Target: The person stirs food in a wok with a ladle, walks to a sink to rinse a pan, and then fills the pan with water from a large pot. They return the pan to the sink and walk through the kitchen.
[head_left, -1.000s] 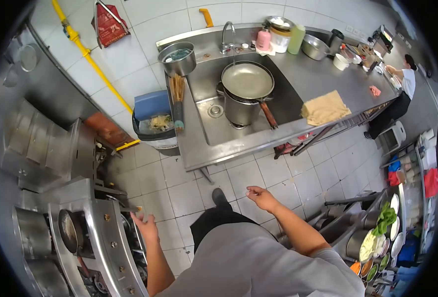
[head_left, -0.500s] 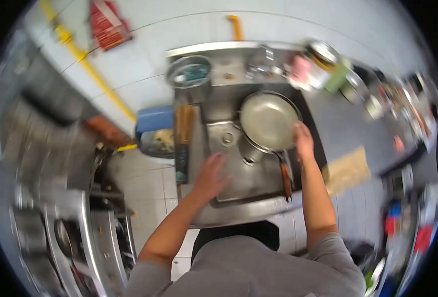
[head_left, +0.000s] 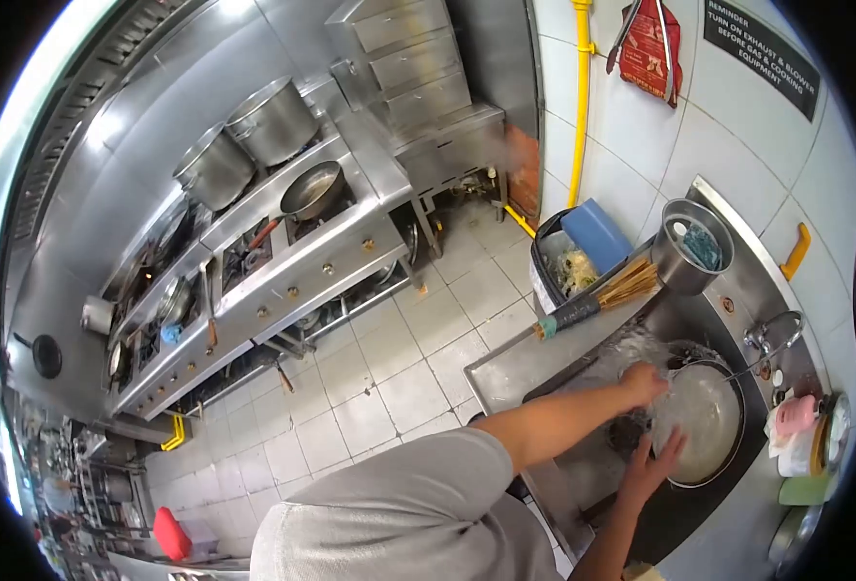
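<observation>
Splashing water (head_left: 629,351), pan (head_left: 706,421) in sink (head_left: 583,470), scraps (head_left: 575,273) in bin (head_left: 544,278)

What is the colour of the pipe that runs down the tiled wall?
The pipe is yellow; it shows best in the head view.

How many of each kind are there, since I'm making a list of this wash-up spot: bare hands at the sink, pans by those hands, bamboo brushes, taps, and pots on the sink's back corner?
Hands: 2, the left hand and the right hand
Pan: 1
Bamboo brush: 1
Tap: 1
Corner pot: 1
Total: 6
</observation>
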The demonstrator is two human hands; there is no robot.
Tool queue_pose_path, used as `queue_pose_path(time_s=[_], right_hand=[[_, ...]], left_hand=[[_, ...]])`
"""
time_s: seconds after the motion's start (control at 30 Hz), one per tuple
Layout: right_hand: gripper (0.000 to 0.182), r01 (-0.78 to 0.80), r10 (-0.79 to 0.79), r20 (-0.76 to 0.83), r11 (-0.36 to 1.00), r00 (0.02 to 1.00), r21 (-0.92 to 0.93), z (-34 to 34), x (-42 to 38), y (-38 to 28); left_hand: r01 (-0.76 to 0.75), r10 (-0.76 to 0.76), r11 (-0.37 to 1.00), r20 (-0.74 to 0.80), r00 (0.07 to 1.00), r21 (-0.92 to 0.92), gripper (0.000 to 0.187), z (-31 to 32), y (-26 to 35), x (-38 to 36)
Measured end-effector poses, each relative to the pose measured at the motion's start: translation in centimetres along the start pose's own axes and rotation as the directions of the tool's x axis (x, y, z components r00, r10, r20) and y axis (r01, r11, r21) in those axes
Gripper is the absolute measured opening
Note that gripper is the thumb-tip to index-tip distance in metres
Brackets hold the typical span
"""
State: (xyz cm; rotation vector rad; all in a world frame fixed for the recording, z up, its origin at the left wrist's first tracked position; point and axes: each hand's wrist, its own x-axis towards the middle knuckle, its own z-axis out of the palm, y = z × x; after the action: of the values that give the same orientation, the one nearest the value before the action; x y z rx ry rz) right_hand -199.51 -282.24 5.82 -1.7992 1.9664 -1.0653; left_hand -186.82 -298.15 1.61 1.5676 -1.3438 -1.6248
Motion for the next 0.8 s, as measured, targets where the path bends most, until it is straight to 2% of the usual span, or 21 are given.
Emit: queue_pose_path(time_s=[0.03, 0.07, 0.1, 0.13, 0.17, 0.2, 0.23, 0.27, 0.3, 0.33, 0.37, 0.4, 0.43, 0.47, 0.5, 0.53, 0.57, 0.6, 0.67, 0.73, 0.8], right_hand=[[0.074, -0.036, 0.025, -0.072, 0.988, 0.997, -0.149, -1.3, -2.4, 1.6], [0.074, -0.141, 0.128, -0.125, 0.984, 0.984, -0.105, -1.2, -4.9, 4.1], [0.073, -0.249, 0.235, -0.173, 0.966, 0.956, -0.063, -1.0, -7.0, 6.3], [0.067, -0.466, 0.473, 0.067, 0.816, 0.878, 0.343, -1.4, -8.3, 6.7], [0.061, -0.646, 0.554, 0.373, 0.457, 0.744, 0.611, -2.1, -9.5, 6.6], [0.061, -0.646, 0.562, 0.365, 0.457, 0.743, 0.611, -3.0, -9.8, 6.6], [0.043, -0.744, 0.418, 0.667, 0.034, 0.617, 0.667, -3.5, -9.3, 6.1], [0.026, -0.767, 0.141, 0.849, -0.374, 0.509, 0.522, -4.4, -8.6, 5.5], [0.019, -0.765, 0.231, 0.829, -0.32, 0.509, 0.559, -5.2, -7.8, 3.1], [0.015, -0.757, 0.339, 0.796, -0.275, 0.501, 0.593, -6.2, -7.3, 0.8], [0.014, -0.781, 0.315, 0.831, -0.302, 0.46, 0.547, -6.7, -7.5, 0.7], [0.014, -0.791, 0.304, 0.856, -0.342, 0.418, 0.507, -7.1, -8.3, 1.2], [0.013, -0.765, 0.278, 0.873, -0.422, 0.401, 0.486, -7.5, -8.8, 0.9], [0.013, -0.735, 0.249, 0.884, -0.491, 0.396, 0.467, -7.6, -9.0, 1.0], [0.017, -0.703, 0.116, 0.895, -0.58, 0.43, 0.413, -6.9, -9.4, 2.6], [0.021, -0.681, -0.033, 0.878, -0.645, 0.478, 0.346, -6.4, -10.0, 4.0], [0.025, -0.69, -0.007, 0.871, -0.612, 0.492, 0.385, -6.5, -10.4, 4.3], [0.029, -0.712, 0.005, 0.869, -0.572, 0.495, 0.409, -6.4, -10.3, 4.2], [0.034, -0.7, 0.087, 0.857, -0.54, 0.507, 0.468, -7.8, -10.0, 3.2], [0.035, -0.724, 0.05, 0.88, -0.547, 0.473, 0.421, -8.8, -10.4, 2.8], [0.035, -0.732, 0.119, 0.885, -0.518, 0.451, 0.443, -9.6, -10.5, 1.9]], left_hand=[[-0.065, 0.086, 0.992, -0.205, 0.975, 0.11, 0.029, 0.8, -0.8, -0.9], [-0.106, 0.192, 0.967, -0.39, 0.901, 0.232, 0.035, 1.5, -1.6, -1.2], [-0.119, 0.207, 0.953, -0.312, 0.927, 0.278, 0.034, 1.8, -3.7, -0.7], [-0.139, 0.22, 0.935, -0.226, 0.949, 0.327, 0.034, 2.2, -6.4, 0.0], [-0.072, 0.163, 0.947, -0.275, 0.948, 0.314, 0.043, 4.2, -9.2, -0.2], [-0.004, 0.104, 0.955, -0.322, 0.941, 0.297, 0.052, 6.2, -10.9, -0.8], [0.076, -0.061, 0.984, -0.095, 0.994, 0.162, 0.058, 6.5, -10.2, -2.6], [0.188, -0.194, 0.981, 0.168, 0.966, 0.052, 0.065, 7.0, -8.8, -5.3], [0.179, -0.188, 0.982, 0.202, 0.961, 0.066, 0.065, 7.4, -7.1, -7.4], [0.333, -0.27, 0.942, 0.496, 0.825, -0.042, 0.068, 7.9, -4.8, -9.6], [0.518, -0.295, 0.853, 0.758, 0.582, -0.066, 0.071, 8.3, -2.4, -12.1], [0.424, -0.205, 0.897, 0.734, 0.647, -0.124, 0.065, 8.5, 0.5, -14.9], [0.422, -0.21, 0.899, 0.73, 0.651, -0.117, 0.062, 9.3, -0.2, -14.8], [0.486, -0.292, 0.874, 0.826, 0.483, 0.024, 0.059, 9.0, 0.1, -13.7], [0.549, -0.196, 0.827, 0.856, 0.478, -0.118, 0.054, 9.7, -1.5, -13.4], [0.615, -0.194, 0.777, 0.877, 0.439, -0.136, 0.049, 9.8, -0.8, -14.4], [0.651, -0.196, 0.75, 0.902, 0.384, -0.114, 0.032, 10.3, -1.8, -13.8], [0.646, -0.199, 0.759, 0.917, 0.347, -0.08, 0.032, 10.6, -1.7, -13.9], [0.569, -0.129, 0.806, 0.89, 0.438, -0.164, 0.021, 10.6, -1.5, -14.4], [0.623, -0.132, 0.757, 0.886, 0.444, -0.199, 0.02, 10.9, -0.4, -15.8], [0.575, -0.113, 0.782, 0.854, 0.508, -0.239, 0.02, 10.9, 0.4, -17.0]])
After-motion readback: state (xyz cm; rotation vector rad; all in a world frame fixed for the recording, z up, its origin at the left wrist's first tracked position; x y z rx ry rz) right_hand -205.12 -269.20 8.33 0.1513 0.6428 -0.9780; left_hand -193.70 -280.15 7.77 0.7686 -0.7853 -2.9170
